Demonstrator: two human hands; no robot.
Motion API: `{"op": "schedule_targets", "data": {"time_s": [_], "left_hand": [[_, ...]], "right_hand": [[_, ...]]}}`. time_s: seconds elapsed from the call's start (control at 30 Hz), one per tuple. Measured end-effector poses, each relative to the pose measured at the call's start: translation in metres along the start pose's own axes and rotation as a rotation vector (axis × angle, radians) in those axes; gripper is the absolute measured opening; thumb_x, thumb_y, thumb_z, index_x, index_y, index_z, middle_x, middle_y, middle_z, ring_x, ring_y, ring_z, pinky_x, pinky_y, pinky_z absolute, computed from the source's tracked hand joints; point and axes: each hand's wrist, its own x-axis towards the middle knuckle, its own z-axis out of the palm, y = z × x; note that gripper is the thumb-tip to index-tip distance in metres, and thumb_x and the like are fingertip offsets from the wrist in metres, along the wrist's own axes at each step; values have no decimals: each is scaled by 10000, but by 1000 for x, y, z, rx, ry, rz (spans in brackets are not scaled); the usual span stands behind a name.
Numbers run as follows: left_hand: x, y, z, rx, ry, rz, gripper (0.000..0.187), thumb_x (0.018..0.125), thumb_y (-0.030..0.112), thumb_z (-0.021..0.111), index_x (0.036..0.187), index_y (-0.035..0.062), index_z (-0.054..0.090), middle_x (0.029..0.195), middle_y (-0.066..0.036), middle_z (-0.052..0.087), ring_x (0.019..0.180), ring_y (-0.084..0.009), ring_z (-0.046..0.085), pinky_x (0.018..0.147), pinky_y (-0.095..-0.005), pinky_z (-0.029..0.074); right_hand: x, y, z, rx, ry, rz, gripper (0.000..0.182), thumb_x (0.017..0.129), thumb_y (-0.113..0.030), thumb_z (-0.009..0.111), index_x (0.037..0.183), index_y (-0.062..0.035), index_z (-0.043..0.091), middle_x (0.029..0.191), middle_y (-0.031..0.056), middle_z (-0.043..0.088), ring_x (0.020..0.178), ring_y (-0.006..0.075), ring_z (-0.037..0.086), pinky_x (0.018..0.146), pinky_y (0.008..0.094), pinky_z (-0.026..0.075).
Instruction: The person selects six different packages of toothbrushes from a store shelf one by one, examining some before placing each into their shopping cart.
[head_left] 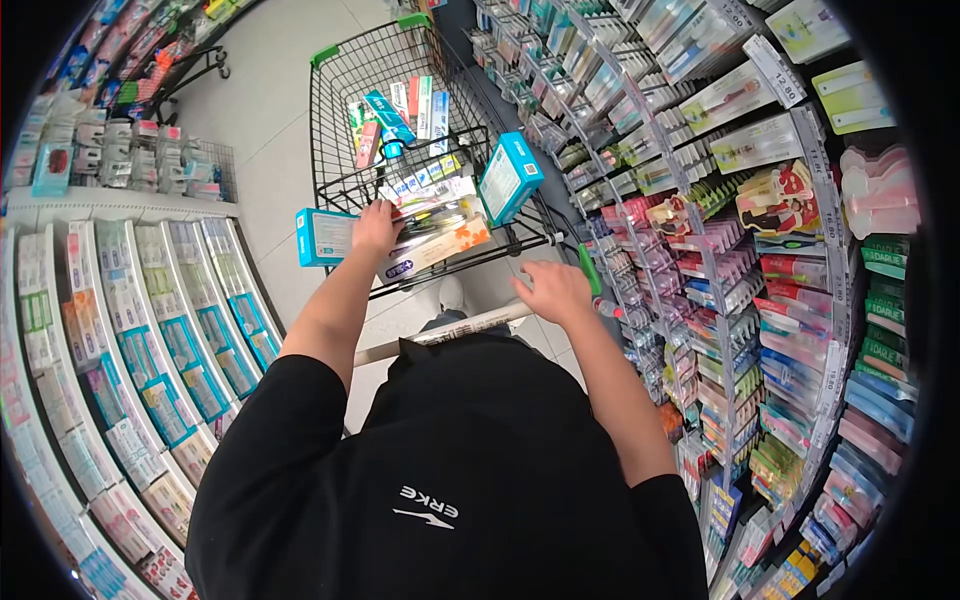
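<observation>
Left hand covers part of the boxes beneath it. Price tags on the right shelving largely illegible; far products blurred.

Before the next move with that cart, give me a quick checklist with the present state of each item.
1. Left hand on goods: ok, it rests on the boxes piled in the cart's child seat.
2. Left hand's grip on a single box: cannot tell, fingers are hidden among the packs.
3. Right hand free: ok, open, holding nothing, just by the cart handle.
4. Teal box steady: not ok, it stands tilted on edge against the seat's wire.
5. Blue box inside the cart: not ok, it sticks out past the left side.
6. Main basket has room: ok, only a few packs at the far end.
</observation>
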Motion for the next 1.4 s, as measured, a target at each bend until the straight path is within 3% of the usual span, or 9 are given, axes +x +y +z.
{"op": "schedule_targets", "data": {"time_s": [0.23,0.47,0.73,0.87,0.97,1.0,1.2,1.33,1.4], "left_hand": [[11,-4,2,87,-8,37,403,896,255,812,1186,108,574,1167,-110,716,1152,-347,675,928,-490,566],[15,-12,4,127,-11,58,361,932,272,772,1180,116,562,1167,-94,718,1132,-310,686,923,-478,550],[-5,-21,-13,-105,84,176,285,931,173,743,1179,92,628,1108,-157,679,1064,-398,664,893,-505,554],[-27,-6,-19,-363,187,109,196,931,166,760,1083,85,665,973,-158,680,901,-382,673,804,-474,549],[-46,27,-16,-869,126,24,246,933,185,823,1084,63,671,843,-54,711,733,-149,627,703,-331,518],[-50,37,-10,-1127,12,10,282,953,166,818,1156,38,668,913,-25,737,801,-81,643,718,-287,519],[-98,134,-84,-1616,-190,-33,406,1012,78,738,1377,36,565,1131,-47,772,1007,-121,730,891,-294,590],[-108,156,-91,-1632,-335,61,327,1017,90,734,1315,28,612,1129,-65,778,1008,-118,736,894,-300,599],[-115,164,-96,-1603,-450,44,378,1021,105,729,1368,22,605,1116,-64,778,986,-115,734,892,-304,598]], "right_hand": [[-2,1,4,-4,4,15,398,982,-487,599,961,-108,716,975,112,752,946,334,727,782,511,572],[-1,0,1,12,30,26,401,984,-487,594,937,-106,709,949,110,759,920,337,729,769,512,571],[-1,-1,-2,2,12,46,414,994,-487,575,940,-104,721,945,119,764,915,347,734,761,518,575],[-4,-3,-3,0,39,25,402,997,-482,566,958,-118,733,935,130,767,911,353,738,757,526,574],[-4,-4,-5,26,30,46,380,994,-476,571,978,-133,735,943,129,769,910,352,742,756,525,573],[-3,-3,-5,26,35,42,380,994,-476,571,978,-133,735,943,129,769,910,352,742,756,525,573],[-7,-5,-7,121,-3,74,324,1001,-454,609,1013,-160,744,955,89,776,903,340,743,760,505,569],[-9,-3,-8,370,102,3,328,1058,-420,588,1084,-135,749,987,81,785,895,289,750,777,452,570],[-9,-3,-10,1150,79,14,302,1100,-321,590,1209,-62,700,1023,65,783,925,191,745,808,350,568]]}}
